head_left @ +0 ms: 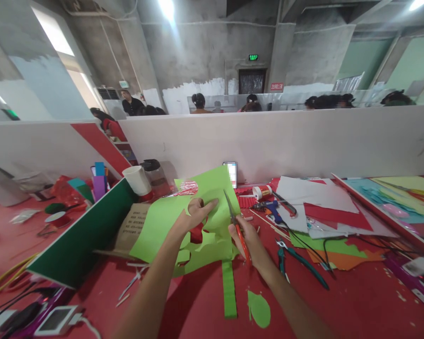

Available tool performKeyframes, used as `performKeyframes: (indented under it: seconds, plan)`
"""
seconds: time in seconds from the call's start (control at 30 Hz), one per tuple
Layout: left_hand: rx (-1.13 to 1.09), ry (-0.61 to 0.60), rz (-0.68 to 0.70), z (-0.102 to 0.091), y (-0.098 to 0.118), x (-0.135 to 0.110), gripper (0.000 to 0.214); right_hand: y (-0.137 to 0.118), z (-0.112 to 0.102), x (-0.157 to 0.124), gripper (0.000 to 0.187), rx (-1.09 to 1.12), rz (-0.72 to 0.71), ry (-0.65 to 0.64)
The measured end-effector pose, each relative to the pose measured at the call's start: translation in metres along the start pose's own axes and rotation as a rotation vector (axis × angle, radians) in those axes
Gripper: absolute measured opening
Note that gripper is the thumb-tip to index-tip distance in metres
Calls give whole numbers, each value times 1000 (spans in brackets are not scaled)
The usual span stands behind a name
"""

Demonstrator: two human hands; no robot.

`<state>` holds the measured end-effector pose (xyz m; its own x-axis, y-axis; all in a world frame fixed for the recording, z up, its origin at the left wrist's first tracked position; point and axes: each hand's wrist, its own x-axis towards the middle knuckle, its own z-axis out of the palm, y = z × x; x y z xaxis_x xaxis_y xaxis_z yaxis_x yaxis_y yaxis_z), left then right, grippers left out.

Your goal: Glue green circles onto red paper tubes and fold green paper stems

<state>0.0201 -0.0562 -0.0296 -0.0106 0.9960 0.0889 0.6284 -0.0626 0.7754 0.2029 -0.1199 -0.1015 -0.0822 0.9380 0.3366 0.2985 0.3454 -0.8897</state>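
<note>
My left hand (200,213) grips a large sheet of light green paper (159,221), thumb on top, with cut-out holes along its lower part. Orange-handled scissors (240,238) are in my right hand (249,235), their blades pointing up and away at the sheet's right side. Whether the blades are parted is hard to tell. Below the sheet, a green paper strip (229,292) lies on the red table (194,308). A rounded green paper piece (260,310) rests to the right of that strip.
Teal-handled pliers (300,261), a blue glue gun (275,212) and white and red paper sheets (318,200) lie on the right. A green divider board (88,235), a white cup (137,180) and a lidded bottle (155,174) stand left. A low partition (268,141) runs behind.
</note>
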Motion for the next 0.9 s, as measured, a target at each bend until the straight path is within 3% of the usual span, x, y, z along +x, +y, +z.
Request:
performKeyframes:
  seconds: [0.53,0.9]
  plan:
    - [14,73,52,10,-10,8,54,2,1,1,34,-19,11,34]
    - [-2,41,48,6,-8,4,53,-2,0,-1,32,5,28,40]
